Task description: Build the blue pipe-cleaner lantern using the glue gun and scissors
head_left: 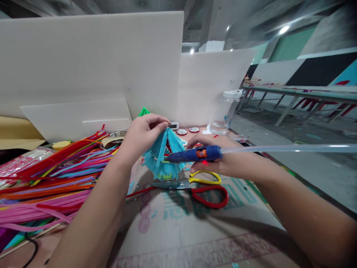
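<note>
My left hand (149,132) pinches the peak of a blue cone (164,163) made of many pipe-cleaner strips, which fan out towards its base. Closed around a blue hot glue gun (192,153) is my right hand (212,152); a long clear glue stick (290,148) sticks out of the gun's back to the right. The gun's nozzle points left and meets the cone's side, where a gap shows red inside. Just below lies a pair of scissors (178,184) with one yellow and one red handle.
Bundles of coloured pipe cleaners (64,190) cover the left side. White boards (92,63) stand behind. A clear bottle (224,113) with a white lid stands at the back right, near two small round red-rimmed lids (182,131). A green peak (144,111) shows behind my left hand.
</note>
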The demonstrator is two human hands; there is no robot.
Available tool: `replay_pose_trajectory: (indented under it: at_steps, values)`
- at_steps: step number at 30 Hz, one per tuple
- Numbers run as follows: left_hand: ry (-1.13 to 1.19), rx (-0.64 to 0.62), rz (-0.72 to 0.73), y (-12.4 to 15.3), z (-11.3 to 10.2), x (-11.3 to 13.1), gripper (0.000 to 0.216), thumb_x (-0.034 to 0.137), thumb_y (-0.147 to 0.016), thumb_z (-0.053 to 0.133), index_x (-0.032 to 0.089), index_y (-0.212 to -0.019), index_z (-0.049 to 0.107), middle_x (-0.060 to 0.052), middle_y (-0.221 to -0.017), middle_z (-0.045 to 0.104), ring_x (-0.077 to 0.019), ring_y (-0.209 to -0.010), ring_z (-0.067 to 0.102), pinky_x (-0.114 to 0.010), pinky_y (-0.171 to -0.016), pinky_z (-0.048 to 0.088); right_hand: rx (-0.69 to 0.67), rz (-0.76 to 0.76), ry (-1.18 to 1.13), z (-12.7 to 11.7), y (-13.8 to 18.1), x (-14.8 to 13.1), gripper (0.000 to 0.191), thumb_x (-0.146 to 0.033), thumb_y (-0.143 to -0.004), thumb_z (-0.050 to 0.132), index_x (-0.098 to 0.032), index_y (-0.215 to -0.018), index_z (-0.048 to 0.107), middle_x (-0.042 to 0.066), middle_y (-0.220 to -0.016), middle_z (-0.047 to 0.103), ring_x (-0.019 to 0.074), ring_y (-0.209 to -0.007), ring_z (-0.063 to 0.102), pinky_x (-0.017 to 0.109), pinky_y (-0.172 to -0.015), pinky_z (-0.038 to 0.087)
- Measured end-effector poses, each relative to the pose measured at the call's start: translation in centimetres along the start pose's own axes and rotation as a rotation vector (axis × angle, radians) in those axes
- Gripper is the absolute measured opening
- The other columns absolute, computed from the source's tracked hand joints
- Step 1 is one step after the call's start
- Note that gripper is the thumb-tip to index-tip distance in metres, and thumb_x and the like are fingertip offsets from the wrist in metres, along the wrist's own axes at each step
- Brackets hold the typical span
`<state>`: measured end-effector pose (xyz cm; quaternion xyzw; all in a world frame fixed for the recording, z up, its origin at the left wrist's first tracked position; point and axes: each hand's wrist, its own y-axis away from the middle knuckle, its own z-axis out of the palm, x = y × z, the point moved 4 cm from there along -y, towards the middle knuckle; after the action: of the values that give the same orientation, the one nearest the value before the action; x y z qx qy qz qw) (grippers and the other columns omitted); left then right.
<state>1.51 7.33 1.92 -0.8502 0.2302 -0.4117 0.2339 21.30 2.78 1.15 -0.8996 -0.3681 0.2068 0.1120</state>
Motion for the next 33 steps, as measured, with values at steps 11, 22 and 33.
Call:
replay_pose_trajectory:
  at_steps: [11,22,33]
  values:
    - [-0.009,-0.003,0.009,-0.1,0.0,-0.1,0.026,0.035,-0.084,0.055,0.017,-0.093,0.072,-0.004,-0.085,0.071,-0.0166,-0.075,0.063,-0.026,-0.070,0.048,0.021,0.016,0.084,0.0,0.2,-0.3,0.042,-0.053,-0.073,0.070,-0.026,-0.103,0.059,0.002,-0.092,0.068,0.0206,-0.079,0.061,0.027,-0.060,0.038]
    - [0.025,-0.009,-0.009,-0.1,0.0,-0.3,0.027,0.037,-0.084,0.056,0.017,-0.093,0.072,-0.004,-0.084,0.071,-0.0162,-0.073,0.062,-0.026,-0.067,0.048,0.057,-0.013,0.211,-0.2,0.5,-1.0,0.036,-0.049,-0.079,0.066,-0.024,-0.103,0.057,0.001,-0.090,0.069,0.0173,-0.071,0.061,0.024,-0.058,0.034]
    - [0.058,-0.015,-0.028,0.0,0.0,-0.4,0.027,0.038,-0.083,0.057,0.017,-0.093,0.072,-0.004,-0.083,0.071,-0.0156,-0.071,0.062,-0.025,-0.063,0.047,0.075,-0.058,0.242,-0.1,0.7,-1.3,0.040,-0.055,-0.079,0.063,-0.024,-0.103,0.055,0.003,-0.091,0.068,0.0212,-0.082,0.063,0.029,-0.067,0.039]
